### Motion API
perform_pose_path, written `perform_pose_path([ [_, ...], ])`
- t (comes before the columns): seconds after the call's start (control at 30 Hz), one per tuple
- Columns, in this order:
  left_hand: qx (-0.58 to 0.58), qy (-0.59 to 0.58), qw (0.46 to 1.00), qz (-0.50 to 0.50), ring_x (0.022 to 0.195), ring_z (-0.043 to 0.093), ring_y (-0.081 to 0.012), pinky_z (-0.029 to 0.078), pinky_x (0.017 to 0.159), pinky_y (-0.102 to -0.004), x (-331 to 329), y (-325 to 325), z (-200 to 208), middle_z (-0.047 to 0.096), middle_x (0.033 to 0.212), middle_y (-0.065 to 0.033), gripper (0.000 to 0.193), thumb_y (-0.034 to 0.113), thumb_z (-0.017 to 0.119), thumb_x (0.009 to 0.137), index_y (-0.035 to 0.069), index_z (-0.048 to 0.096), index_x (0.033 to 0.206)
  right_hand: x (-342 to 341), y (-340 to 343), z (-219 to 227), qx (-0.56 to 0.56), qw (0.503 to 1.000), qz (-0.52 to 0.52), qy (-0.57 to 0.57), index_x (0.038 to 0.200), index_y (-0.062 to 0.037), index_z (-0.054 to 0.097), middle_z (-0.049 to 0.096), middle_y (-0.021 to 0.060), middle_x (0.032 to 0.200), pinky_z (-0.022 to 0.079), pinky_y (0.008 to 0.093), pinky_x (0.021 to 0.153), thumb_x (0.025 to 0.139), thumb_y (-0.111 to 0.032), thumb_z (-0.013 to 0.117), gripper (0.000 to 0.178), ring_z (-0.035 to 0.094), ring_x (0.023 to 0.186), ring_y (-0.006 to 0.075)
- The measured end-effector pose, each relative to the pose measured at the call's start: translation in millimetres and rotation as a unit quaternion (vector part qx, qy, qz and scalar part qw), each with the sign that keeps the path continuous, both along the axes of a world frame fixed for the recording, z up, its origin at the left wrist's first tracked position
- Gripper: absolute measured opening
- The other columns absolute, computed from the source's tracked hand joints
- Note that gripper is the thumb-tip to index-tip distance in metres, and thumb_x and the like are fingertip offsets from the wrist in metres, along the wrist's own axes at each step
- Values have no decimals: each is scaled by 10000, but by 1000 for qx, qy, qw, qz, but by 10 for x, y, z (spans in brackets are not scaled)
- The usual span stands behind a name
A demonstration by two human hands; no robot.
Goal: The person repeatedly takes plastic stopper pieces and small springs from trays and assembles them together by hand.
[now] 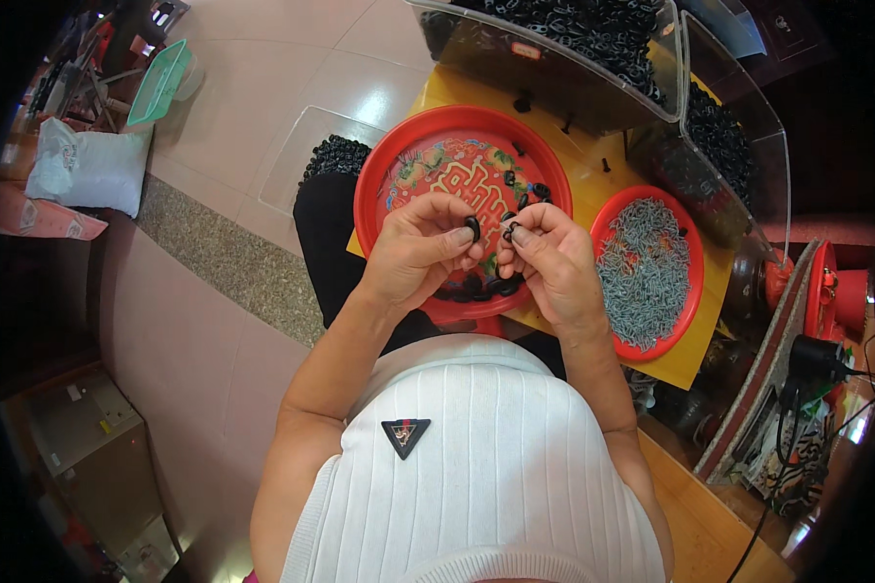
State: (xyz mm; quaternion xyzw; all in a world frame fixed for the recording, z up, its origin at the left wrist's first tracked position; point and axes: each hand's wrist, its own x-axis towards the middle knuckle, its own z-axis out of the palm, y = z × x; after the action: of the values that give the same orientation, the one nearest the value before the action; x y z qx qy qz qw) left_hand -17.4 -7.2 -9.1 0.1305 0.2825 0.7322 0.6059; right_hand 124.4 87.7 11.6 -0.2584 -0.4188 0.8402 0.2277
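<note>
Both hands are raised over a large red basin (367, 194) with a printed floral bottom. Between the thumb and fingers of my left hand (420, 243) is a small black rounded plastic piece (472, 229). My right hand (552, 260) pinches a smaller dark piece (508, 232), whose exact kind is too small to make out. The two pieces are a short way apart, facing each other. More black plastic parts (472, 288) lie along the basin's near and right side, partly hidden by my hands.
Right of the basin, a smaller red bowl (692, 291) holds many grey screws (644, 277) on a yellow board (715, 316). Clear bins (574, 83) of black parts stand behind. A clear tray (297, 131) with black pieces is at left, and a white sack (112, 175) farther left.
</note>
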Motion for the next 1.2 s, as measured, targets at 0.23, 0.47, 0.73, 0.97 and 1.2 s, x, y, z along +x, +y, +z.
perform_pose_path([
  [0.23, -25, 7, 1000, 10, 666, 585, -156, 489, 573, -237, 9, -45, 17, 582, 792, -90, 223, -51, 560, 765, -3, 553, 983, -49, -70, 136, 114, 988, 4, -108, 851, 15, 508, 546, 41, 682, 430, 186, 492, 811, -41, 523, 70, 515, 564, 74],
  [0.47, 3, 30, 999, -25, 653, 581, -127, 495, 592, -224, 9, -76, -6, 588, 810, -72, 223, -33, 565, 775, -8, 552, 996, -64, -107, 171, 133, 978, -5, -158, 813, 5, 519, 534, 15, 647, 392, 174, 452, 789, -40, 551, 60, 484, 529, 42],
  [0.73, -1, 115, 993, -4, 658, 561, -90, 485, 607, -200, 59, -82, 23, 589, 817, -53, 229, -16, 576, 778, -16, 552, 1006, -68, -109, 173, 160, 969, 3, -187, 788, 0, 524, 529, 10, 616, 383, 167, 444, 790, -25, 539, 29, 476, 504, 41],
  [0.97, -10, 173, 985, -10, 676, 564, -85, 483, 616, -199, 76, -86, 17, 590, 813, -52, 254, -13, 587, 772, -28, 541, 1021, -81, -112, 211, 148, 968, 9, -201, 783, 0, 525, 527, 13, 608, 381, 158, 430, 790, -12, 533, 16, 473, 487, 42],
  [1.2, -9, 190, 982, -2, 667, 564, -81, 482, 603, -194, 94, -75, -11, 589, 812, -53, 256, -12, 579, 779, -28, 536, 1030, -88, -105, 206, 140, 971, 13, -195, 791, 4, 527, 531, 20, 607, 389, 163, 428, 790, -14, 534, 19, 477, 483, 48],
])
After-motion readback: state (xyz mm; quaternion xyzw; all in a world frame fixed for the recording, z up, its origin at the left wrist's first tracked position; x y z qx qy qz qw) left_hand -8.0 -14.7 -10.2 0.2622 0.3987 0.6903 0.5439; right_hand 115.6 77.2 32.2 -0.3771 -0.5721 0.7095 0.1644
